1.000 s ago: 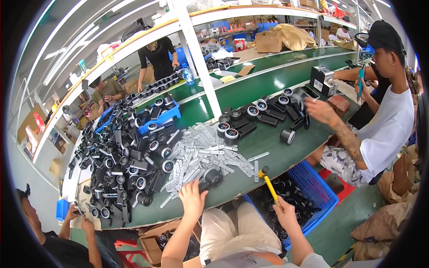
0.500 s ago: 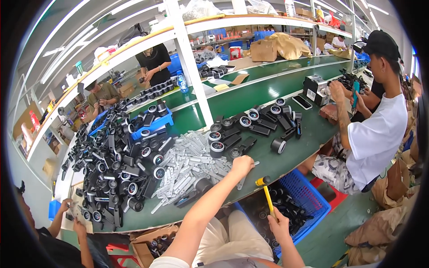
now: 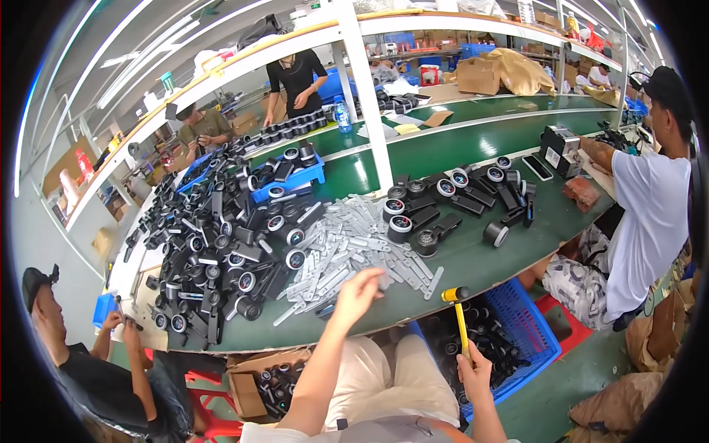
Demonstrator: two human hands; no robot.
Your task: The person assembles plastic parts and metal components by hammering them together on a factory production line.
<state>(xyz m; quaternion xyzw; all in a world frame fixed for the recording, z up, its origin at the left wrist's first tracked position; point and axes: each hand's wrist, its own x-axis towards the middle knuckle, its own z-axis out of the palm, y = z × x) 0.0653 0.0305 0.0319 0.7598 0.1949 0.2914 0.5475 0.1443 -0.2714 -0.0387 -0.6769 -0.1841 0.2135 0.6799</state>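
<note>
My left hand [image 3: 357,297] is at the near edge of a pile of grey metal strips [image 3: 347,251], its fingers curled and slightly blurred. A dark bit shows under the fingertips, but the hand hides most of what is in them. In my right hand [image 3: 475,371] is a hammer [image 3: 462,325] with a yellow handle and a yellow-and-black head, held upright over the blue basket [image 3: 543,325]. Black handheld parts with round heads [image 3: 426,241] lie on the green table [image 3: 480,266] beyond the strips.
Left of the strips a large heap of black parts [image 3: 214,251] covers the table. A blue tray [image 3: 295,181] sits behind it. A white post [image 3: 371,111] rises mid-table. Co-workers sit at both sides. Below the edge stands a cardboard box [image 3: 247,395] of parts.
My left hand has drawn back left and nearer from the right end of the strips. The view has shifted left. The hammer stays in my right hand.
</note>
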